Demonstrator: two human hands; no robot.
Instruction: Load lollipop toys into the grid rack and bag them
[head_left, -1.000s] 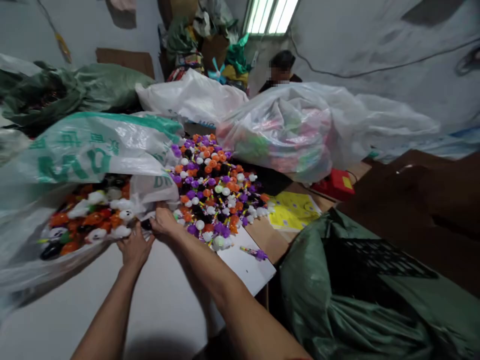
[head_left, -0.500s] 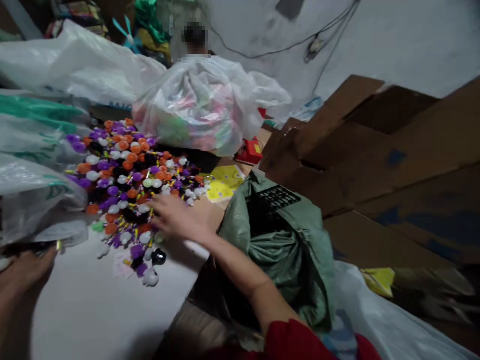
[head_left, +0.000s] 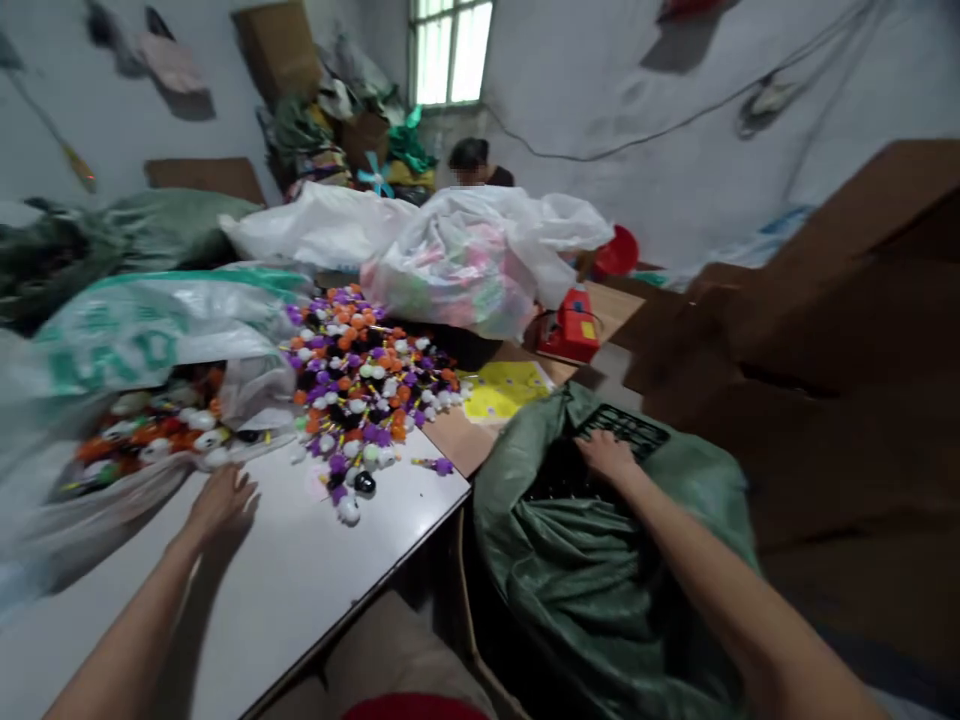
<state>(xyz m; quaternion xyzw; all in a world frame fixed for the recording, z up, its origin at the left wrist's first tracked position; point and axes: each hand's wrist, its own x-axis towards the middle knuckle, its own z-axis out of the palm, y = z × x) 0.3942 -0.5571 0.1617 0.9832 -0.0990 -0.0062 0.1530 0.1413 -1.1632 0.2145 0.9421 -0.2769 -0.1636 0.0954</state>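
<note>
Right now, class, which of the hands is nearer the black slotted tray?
Right. The right hand is at the black slotted tray; the left hand is over the white table, well to its left.

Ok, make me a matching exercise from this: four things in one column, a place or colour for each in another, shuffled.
1. left hand
2. right hand
3. yellow sheet
4. heap of trinkets

A. at the green sack's mouth
B. purple, orange, black and white
C. over the white tabletop
D. between heap and sack

Pairs: 1-C; 2-A; 3-D; 4-B

A white table (head_left: 300, 570) carries trinkets (head_left: 377, 436) and bag (head_left: 165, 310).
</note>
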